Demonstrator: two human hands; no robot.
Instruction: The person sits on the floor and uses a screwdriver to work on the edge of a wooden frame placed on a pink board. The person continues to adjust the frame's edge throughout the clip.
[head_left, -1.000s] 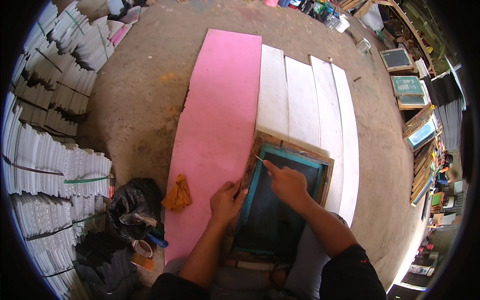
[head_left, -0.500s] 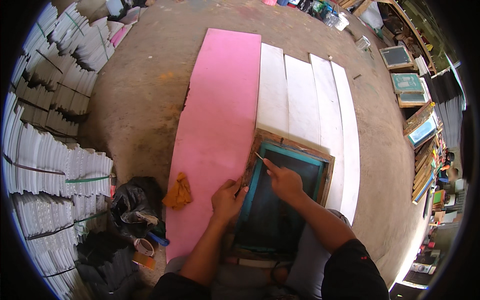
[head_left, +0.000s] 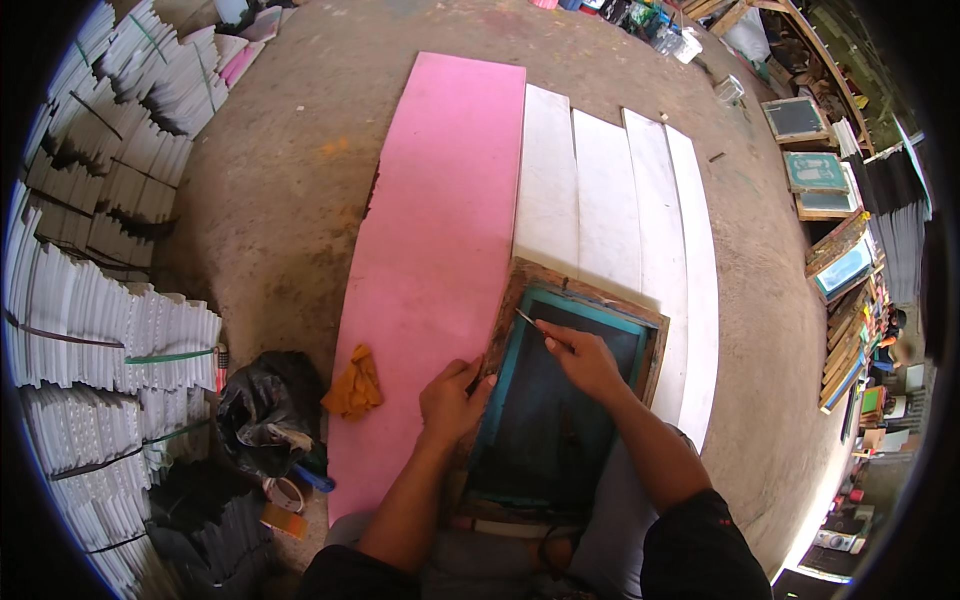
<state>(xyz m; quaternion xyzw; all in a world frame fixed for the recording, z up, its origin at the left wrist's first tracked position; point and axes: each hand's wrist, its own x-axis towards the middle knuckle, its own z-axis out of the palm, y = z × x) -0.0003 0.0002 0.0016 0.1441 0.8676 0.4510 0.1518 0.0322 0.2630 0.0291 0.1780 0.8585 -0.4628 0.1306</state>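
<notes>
A person's left hand grips the left rail of a wood-framed printing screen, its fingers and thumb clamped on the timber, while the right hand pinches a slim pointed tool between closed fingers, the tip at the mesh's upper left corner. The screen lies between the person's forearms, its near end by the lap and its far end over white boards beside a long pink board, where a crumpled mustard cloth rests near a black plastic bag.
</notes>
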